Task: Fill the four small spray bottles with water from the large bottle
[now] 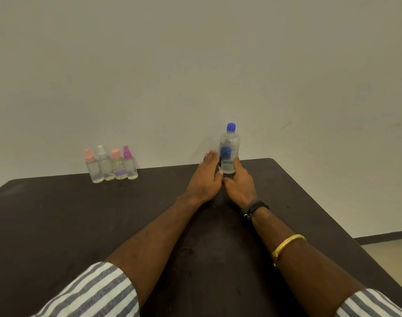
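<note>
The large bottle is standing upright near the table's far edge, its long axis vertical and its blue cap pointing up, still screwed on. The right hand is touching its lower right side with the fingers, while the left hand is lying flat just to its left, fingers spread and thumb tip meeting the base; whether either hand is truly gripping is not clear, since the bottle is resting on the table. The two hands are touching each other at the thumbs. The four small spray bottles are standing in a tight row, touching one another, well apart to the left along the same far edge, all capped and upright. Dark bare tabletop is lying open between them and the hands, and in front of both forearms. The wall is rising just behind the far edge.
</note>
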